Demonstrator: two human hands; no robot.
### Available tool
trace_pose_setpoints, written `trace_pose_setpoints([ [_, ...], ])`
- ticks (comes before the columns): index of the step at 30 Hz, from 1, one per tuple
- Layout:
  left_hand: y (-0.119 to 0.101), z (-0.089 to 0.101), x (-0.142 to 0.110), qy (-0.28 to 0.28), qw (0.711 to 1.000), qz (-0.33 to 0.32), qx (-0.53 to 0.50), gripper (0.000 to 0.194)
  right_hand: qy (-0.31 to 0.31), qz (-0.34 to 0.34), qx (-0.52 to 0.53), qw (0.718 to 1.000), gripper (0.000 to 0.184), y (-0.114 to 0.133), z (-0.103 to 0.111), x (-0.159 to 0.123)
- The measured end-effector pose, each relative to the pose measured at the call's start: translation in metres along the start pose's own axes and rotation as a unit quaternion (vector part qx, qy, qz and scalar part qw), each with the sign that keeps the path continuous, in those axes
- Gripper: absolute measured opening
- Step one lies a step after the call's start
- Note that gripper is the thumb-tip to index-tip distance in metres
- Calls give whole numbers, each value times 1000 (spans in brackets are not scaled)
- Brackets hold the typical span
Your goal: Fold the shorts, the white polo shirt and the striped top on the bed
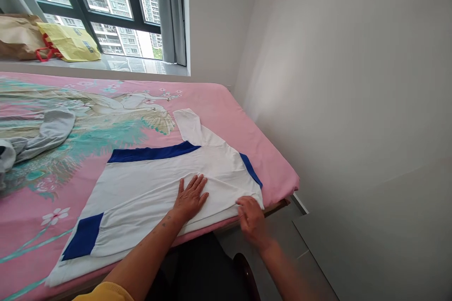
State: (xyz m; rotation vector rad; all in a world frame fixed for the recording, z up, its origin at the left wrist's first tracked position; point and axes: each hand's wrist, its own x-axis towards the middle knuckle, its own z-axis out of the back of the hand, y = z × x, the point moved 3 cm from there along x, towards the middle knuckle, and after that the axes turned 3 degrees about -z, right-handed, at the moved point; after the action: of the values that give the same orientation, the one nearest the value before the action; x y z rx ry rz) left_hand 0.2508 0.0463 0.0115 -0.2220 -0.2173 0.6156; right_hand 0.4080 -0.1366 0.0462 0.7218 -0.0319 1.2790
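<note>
A white shirt (148, 181) with dark blue panels lies spread on the bed, one side folded over and a sleeve pointing toward the window. My left hand (190, 197) rests flat on its middle, fingers spread, pressing on the cloth. At the shirt's near edge, close to the bed's corner, my right hand (251, 218) has its fingers curled in a pinch on the fabric. The fingertips of that hand are partly hidden, and its forearm is blurred.
Pink patterned bedding (219, 108) covers the bed. Grey clothing (49, 134) lies at the left. A brown paper bag (19, 35) and a yellow bag (72, 42) sit on the windowsill. A wall (346, 103) rises at the right, and a dark chair (208, 268) stands below the bed edge.
</note>
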Motion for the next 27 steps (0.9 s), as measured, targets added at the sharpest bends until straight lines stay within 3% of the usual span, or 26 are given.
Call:
trace_pose_setpoints([
  [3,0,9,-11,29,999,-2,-18,54,129,80,-45,987,42,30,-27,0],
  [6,18,24,-40,32,999,-18,-3,56,200,36,-94,975,45,28,-47,3],
  [10,77,44,-98,23,997,35,67,55,190,10,-95,977,40,18,-57,15],
  [15,154,68,-147,15,977,182,112,58,157,130,-74,976,46,45,-71,38],
  [18,186,84,-143,-22,959,261,108,53,174,198,-51,963,45,66,-94,59],
  [21,218,97,-120,-49,957,274,75,49,158,188,-10,969,39,69,-117,96],
  [24,262,106,-92,-69,956,281,40,50,96,130,26,987,36,45,-134,149],
  [27,312,110,-67,-85,952,293,18,54,63,52,10,997,38,6,-144,204],
])
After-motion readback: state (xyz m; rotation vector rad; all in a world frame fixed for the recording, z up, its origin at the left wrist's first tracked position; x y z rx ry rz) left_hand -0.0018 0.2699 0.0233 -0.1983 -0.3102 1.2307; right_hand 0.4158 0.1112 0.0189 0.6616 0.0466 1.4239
